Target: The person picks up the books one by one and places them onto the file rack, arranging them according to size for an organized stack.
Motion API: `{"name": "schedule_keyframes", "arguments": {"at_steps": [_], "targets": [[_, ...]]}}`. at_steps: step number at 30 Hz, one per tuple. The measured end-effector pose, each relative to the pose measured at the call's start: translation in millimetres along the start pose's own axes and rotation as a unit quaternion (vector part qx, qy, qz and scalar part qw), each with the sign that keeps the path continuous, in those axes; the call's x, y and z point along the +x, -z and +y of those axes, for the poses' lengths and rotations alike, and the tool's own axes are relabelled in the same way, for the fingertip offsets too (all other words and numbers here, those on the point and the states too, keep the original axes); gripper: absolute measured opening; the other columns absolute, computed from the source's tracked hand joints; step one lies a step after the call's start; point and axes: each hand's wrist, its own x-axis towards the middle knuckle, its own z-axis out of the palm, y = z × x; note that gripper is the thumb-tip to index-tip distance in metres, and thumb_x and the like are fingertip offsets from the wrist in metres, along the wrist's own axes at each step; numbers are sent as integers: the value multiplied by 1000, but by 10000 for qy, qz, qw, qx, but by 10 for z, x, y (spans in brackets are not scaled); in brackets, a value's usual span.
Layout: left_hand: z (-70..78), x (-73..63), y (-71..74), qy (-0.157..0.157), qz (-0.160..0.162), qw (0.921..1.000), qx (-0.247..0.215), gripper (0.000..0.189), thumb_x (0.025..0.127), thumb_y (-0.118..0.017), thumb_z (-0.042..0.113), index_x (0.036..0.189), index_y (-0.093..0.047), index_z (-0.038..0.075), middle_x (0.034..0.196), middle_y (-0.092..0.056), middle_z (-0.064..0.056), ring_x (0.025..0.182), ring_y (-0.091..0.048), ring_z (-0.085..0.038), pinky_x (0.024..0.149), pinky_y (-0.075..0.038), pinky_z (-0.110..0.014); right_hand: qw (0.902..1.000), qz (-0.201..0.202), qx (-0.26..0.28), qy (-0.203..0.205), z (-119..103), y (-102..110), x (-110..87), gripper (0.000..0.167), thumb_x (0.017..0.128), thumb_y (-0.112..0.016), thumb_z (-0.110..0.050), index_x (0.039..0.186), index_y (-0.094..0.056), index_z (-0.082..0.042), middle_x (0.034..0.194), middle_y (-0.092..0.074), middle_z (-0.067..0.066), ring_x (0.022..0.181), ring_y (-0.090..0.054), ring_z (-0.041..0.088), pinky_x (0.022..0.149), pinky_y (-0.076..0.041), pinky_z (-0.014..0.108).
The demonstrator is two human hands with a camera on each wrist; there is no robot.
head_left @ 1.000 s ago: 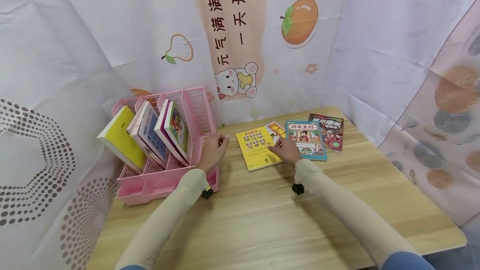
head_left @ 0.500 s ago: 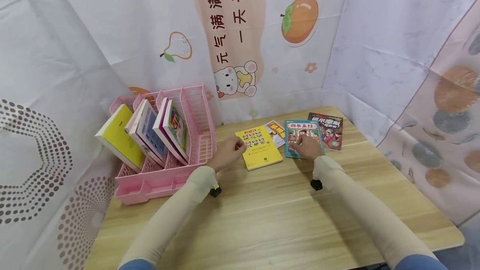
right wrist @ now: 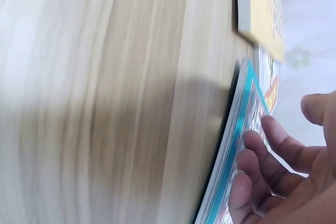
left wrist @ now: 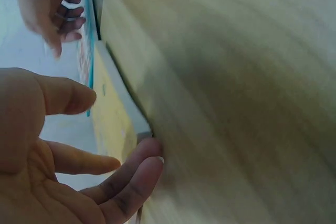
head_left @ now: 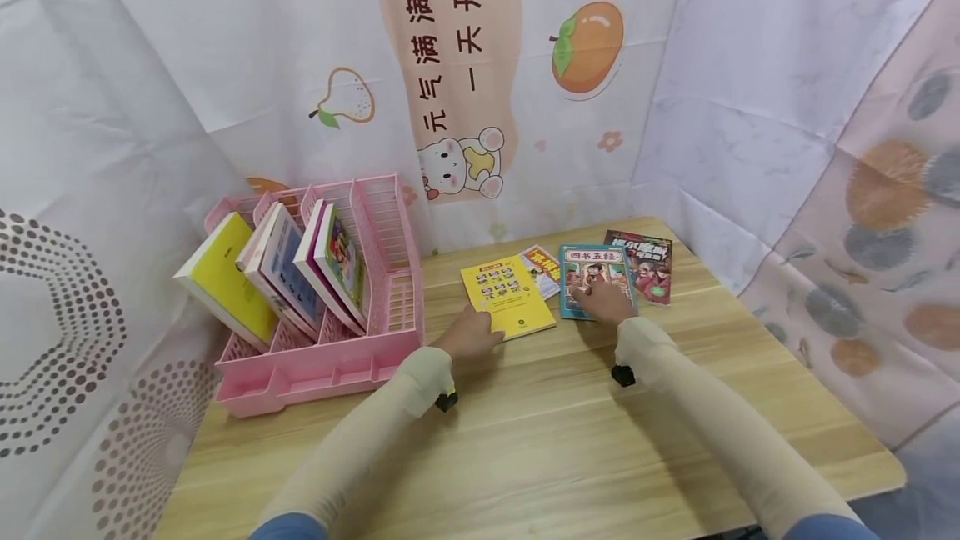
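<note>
My left hand (head_left: 471, 335) is at the near left corner of a yellow book (head_left: 512, 297) that lies flat on the table. In the left wrist view its fingertips are right at the book's corner (left wrist: 140, 128), with the thumb held apart. Over the lower left part of a blue-bordered comic-style book (head_left: 611, 261) is my right hand (head_left: 606, 303). The right wrist view has its loosely bent fingers at that book's cover (right wrist: 242, 124), thumb raised away. Both books lie flat.
A red-and-white booklet (head_left: 542, 267) lies partly under the yellow book. A dark-covered book (head_left: 654, 269) lies behind the blue one. To the left stands a pink desk rack (head_left: 322, 373) holding several upright books (head_left: 232, 269). A printed curtain (head_left: 525, 90) hangs behind the table (head_left: 540, 440).
My left hand has moved right from beside the rack, over to the yellow book's near left corner. My right hand has shifted right from the yellow book onto the blue one.
</note>
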Motion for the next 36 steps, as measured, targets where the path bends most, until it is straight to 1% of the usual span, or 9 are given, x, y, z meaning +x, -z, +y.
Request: {"name": "schedule_keyframes", "arguments": {"at_steps": [3, 11, 14, 19, 21, 24, 27, 32, 36], "targets": [[-9, -27, -26, 75, 17, 9999, 127, 31, 102, -62, 31, 86, -65, 4, 94, -57, -8, 83, -52, -22, 69, -45, -34, 9992, -340, 200, -60, -147, -89, -1, 52, 109, -45, -42, 73, -59, -7, 63, -51, 5, 55, -42, 17, 55, -39, 33], [1, -65, -21, 192, 21, 9995, 247, 27, 100, -68, 30, 90, -63, 5, 81, -58, -5, 66, -52, -18, 59, -44, -30, 9958, -715, 405, -407, -423, -319, 57, 53, 105, -51, -47, 67, -57, -10, 59, -46, 0, 51, -37, 13, 52, -33, 28], [-12, -68, -16, 147, 46, 9996, 251, 31, 98, -69, 34, 84, -63, 7, 74, -55, -4, 61, -50, -17, 56, -43, -30, 9915, -858, 840, -501, -486, -308, 61, 53, 104, -56, -43, 67, -63, -6, 54, -48, -1, 47, -35, 10, 49, -31, 25], [-51, -74, -13, 187, 88, 9998, 70, 50, 99, -62, 53, 94, -69, 5, 86, -65, -10, 73, -60, -22, 65, -51, -35, 9517, -1384, 2624, -792, -500, -314, 36, 33, 107, -58, -27, 105, -74, 2, 65, -67, 9, 48, -47, 11, 47, -35, 24], [-75, -84, -11, 214, 221, 9995, -98, 59, 100, -57, 58, 113, -70, 1, 98, -70, -12, 89, -66, -24, 79, -55, -40, 9369, -1556, 3017, -838, -482, -325, 28, 27, 108, -55, -22, 103, -68, 2, 66, -64, 10, 51, -52, 12, 48, -34, 25], [-109, -93, -15, 228, 394, 9967, -669, 66, 104, -52, 53, 138, -57, -3, 96, -74, -16, 92, -70, -28, 98, -51, -47, 9272, -1546, 3325, -763, -443, -313, 5, 24, 109, -51, -16, 89, -48, -4, 68, -54, 8, 60, -61, 16, 51, -33, 27], [-162, -103, -43, 316, 525, 9853, -1592, 68, 107, -50, 50, 145, -48, -6, 77, -71, -19, 69, -67, -26, 93, -52, -47, 9092, -1487, 3822, -721, -395, -300, -19, 22, 110, -47, -12, 91, -40, -3, 77, -51, 8, 68, -63, 18, 53, -32, 27], [-238, -83, -107, 579, 853, 9549, -2785, 74, 104, -51, 57, 142, -49, -6, 94, -69, -16, 62, -63, -21, 67, -56, -35, 8846, -1270, 4436, -673, -266, -275, -43, 19, 112, -45, -17, 122, -49, -2, 103, -67, 24, 66, -59, 12, 52, -32, 22], [-256, -56, -112, 520, 876, 9240, -3686, 67, 100, -56, 61, 124, -59, -1, 108, -66, -19, 68, -65, -24, 60, -56, -34, 8889, -1023, 4433, -545, -183, -251, -50, 30, 111, -47, -22, 135, -50, -4, 103, -72, 25, 64, -58, 11, 51, -30, 22]]}}
